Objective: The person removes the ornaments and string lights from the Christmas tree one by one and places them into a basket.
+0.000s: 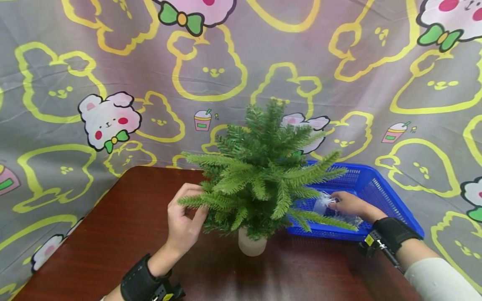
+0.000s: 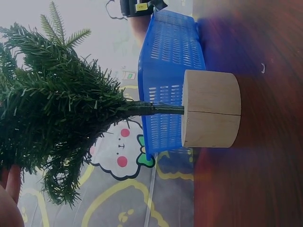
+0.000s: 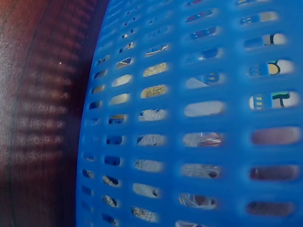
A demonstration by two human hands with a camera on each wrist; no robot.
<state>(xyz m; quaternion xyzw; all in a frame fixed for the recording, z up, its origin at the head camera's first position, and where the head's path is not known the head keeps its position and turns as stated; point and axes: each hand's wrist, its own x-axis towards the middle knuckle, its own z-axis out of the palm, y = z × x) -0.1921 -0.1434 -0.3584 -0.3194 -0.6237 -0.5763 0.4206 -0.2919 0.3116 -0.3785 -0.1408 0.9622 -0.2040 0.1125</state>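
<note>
A small green artificial Christmas tree (image 1: 260,167) stands upright on the table, on a round pale wooden base (image 2: 213,109). My left hand (image 1: 186,221) is at the tree's left side, thumb and fingers curled about a lower branch (image 1: 203,201), with the fingertips hidden in the needles. Inside the blue plastic basket (image 1: 388,184), my right hand (image 1: 350,205) pinches a shiny white tinsel-like piece (image 1: 326,198). Only the basket's slotted wall (image 3: 170,127) shows up close in the right wrist view, which hides the right hand there.
Clear plastic packaging (image 1: 320,207) and other shiny bits lie in the basket, behind and right of the tree. Tree branches overhang the basket's near left side. A cartoon-print cloth (image 1: 150,75) hangs behind the dark red-brown table (image 1: 124,209).
</note>
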